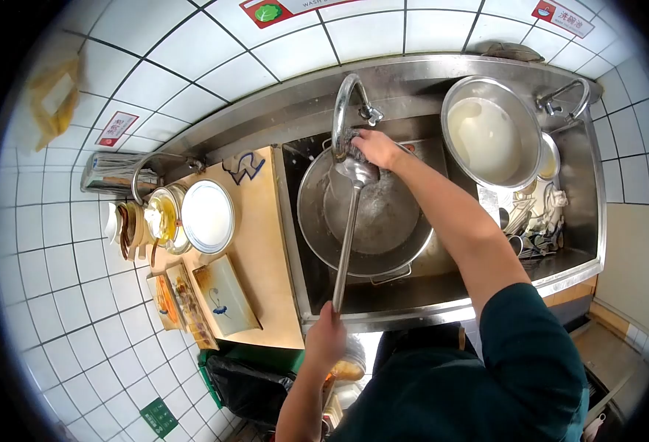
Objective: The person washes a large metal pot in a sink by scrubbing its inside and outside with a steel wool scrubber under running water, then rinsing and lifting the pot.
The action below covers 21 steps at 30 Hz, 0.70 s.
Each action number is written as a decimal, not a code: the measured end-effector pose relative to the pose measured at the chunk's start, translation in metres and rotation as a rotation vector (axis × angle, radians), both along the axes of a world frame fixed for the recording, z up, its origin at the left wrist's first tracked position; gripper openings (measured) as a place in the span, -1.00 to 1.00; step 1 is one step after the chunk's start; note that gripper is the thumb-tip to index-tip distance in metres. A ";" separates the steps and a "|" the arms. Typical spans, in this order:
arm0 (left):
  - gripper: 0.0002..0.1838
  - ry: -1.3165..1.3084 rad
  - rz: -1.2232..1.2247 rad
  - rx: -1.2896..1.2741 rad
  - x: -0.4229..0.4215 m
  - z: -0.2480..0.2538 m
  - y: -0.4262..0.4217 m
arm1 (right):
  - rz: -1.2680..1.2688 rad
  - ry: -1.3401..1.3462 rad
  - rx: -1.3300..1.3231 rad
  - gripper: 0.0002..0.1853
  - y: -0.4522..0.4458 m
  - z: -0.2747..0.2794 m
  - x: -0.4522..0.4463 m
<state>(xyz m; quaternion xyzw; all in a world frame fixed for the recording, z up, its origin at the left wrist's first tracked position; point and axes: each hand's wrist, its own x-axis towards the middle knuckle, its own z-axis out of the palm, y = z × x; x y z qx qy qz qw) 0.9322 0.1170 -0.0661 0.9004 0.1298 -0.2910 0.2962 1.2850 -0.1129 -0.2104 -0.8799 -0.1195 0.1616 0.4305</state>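
Observation:
A long-handled metal ladle [351,221] slants over a large two-handled metal pot [313,214] in the sink. My left hand [324,340] is wrapped round the lower end of its handle, near the sink's front edge. At the ladle's head, under the curved faucet [345,103], my right hand [376,147] presses a steel scouring pad [351,149], its fingers closed. Cloudy water lies in the pot below the ladle.
A metal basin [538,147] of whitish liquid stands right of the pot, beside utensils [523,217]. On the wooden board [265,272] at left are a round white plate [207,216], rectangular dishes [225,298] and stacked bowls. A black bin bag [247,387] hangs below.

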 end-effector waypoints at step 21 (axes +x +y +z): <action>-0.63 0.373 0.807 -1.577 -0.022 -0.009 -0.007 | -0.424 0.793 1.333 -0.29 -0.004 0.011 -0.058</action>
